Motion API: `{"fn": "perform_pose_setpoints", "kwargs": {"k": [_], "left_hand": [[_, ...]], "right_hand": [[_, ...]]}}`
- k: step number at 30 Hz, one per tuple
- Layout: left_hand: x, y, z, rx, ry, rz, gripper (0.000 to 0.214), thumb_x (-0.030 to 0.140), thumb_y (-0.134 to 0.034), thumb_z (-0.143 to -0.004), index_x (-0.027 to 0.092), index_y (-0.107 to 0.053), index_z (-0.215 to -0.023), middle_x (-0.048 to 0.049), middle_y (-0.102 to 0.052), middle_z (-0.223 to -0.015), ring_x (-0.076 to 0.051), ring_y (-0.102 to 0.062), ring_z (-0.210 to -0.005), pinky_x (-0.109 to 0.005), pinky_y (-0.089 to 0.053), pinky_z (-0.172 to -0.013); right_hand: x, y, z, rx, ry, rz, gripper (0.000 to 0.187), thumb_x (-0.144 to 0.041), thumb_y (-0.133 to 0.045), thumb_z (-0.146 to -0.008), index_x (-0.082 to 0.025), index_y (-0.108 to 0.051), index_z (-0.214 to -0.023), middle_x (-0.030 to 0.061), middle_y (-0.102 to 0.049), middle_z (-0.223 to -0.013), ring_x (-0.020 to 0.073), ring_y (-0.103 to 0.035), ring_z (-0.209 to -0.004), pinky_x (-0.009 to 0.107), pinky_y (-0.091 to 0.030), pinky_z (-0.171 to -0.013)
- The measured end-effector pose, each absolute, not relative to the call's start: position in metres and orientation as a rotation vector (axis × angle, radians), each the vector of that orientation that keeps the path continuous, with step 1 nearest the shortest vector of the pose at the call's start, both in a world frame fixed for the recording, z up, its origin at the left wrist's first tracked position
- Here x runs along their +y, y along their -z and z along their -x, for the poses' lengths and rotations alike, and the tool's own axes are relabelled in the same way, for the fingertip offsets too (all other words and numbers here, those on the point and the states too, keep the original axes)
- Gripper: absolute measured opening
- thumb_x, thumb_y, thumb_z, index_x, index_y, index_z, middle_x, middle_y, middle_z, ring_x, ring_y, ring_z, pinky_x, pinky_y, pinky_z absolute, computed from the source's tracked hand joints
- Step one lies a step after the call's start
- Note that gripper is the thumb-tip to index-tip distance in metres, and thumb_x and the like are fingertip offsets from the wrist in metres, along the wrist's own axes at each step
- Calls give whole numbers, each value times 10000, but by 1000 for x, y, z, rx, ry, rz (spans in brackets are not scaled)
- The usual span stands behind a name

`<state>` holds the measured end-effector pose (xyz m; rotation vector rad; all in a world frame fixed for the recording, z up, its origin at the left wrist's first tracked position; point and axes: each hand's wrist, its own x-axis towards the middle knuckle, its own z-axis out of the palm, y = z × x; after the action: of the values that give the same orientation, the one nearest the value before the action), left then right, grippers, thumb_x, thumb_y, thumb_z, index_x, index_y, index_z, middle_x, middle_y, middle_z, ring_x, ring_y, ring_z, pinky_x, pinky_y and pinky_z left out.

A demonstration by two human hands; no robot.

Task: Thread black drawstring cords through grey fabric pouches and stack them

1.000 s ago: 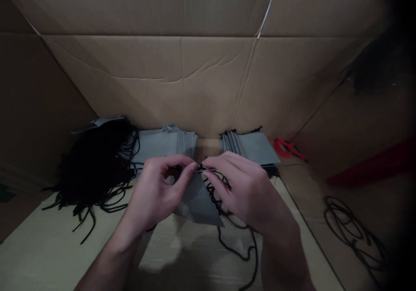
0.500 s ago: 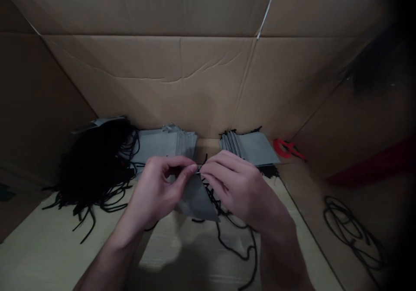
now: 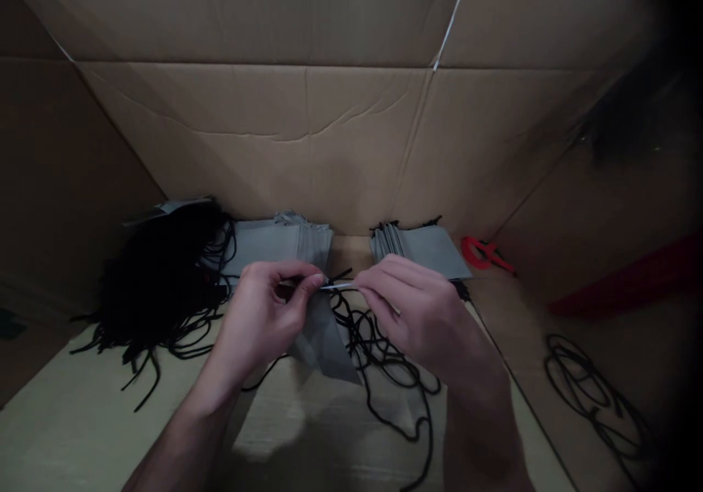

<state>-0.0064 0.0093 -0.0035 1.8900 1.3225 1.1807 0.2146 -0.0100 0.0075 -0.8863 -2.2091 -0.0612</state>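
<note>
My left hand point(image 3: 258, 323) pinches the top edge of a grey fabric pouch point(image 3: 324, 342), whose lower part hangs below my fingers. A thin metal needle or threader point(image 3: 339, 286) sticks out sideways from that edge, and my right hand point(image 3: 417, 316) holds its other end between fingertips. A black cord point(image 3: 378, 353) lies in loose loops beneath my right hand, with a short black end rising near the metal piece. Whether the cord joins the threader is hidden at this size.
Stacks of grey pouches point(image 3: 269, 247) point(image 3: 420, 252) stand behind my hands. A black cord bundle point(image 3: 159, 280) lies at left. Red-handled scissors point(image 3: 480, 252) and a coiled black cord point(image 3: 587, 389) lie at right, inside cardboard walls point(image 3: 247, 133).
My hands have drawn slightly apart, my right hand moving right. More of the metal threader shows, and the black cord loops spread wider below it.
</note>
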Motion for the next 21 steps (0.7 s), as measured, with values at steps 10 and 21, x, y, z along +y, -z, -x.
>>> {"fn": "perform_pose_setpoints", "kwargs": {"k": [10, 21], "left_hand": [[21, -12, 29, 1114, -784, -1539, 254, 406, -843, -809, 156, -822, -770, 56, -432, -521, -57, -293, -466, -170, -186, -411], [17, -7, 18, 1119, -961, -1681, 255, 360, -746, -900, 142, -803, -779, 40, -471, -513, -74, -368, -460, -184, -291, -418]], "right_hand": [[-10, -7, -223, -2215, 79, 823, 196, -51, -600, -1039, -130, -757, -951, 63, -779, -906, 190, -684, -857, 322, -519, -756], [-9, -7, -217, -2232, 77, 836, 205, -49, -596, -1033, -127, -757, -933, 73, -778, -896, 195, -694, -818, 332, -525, -740]]}}
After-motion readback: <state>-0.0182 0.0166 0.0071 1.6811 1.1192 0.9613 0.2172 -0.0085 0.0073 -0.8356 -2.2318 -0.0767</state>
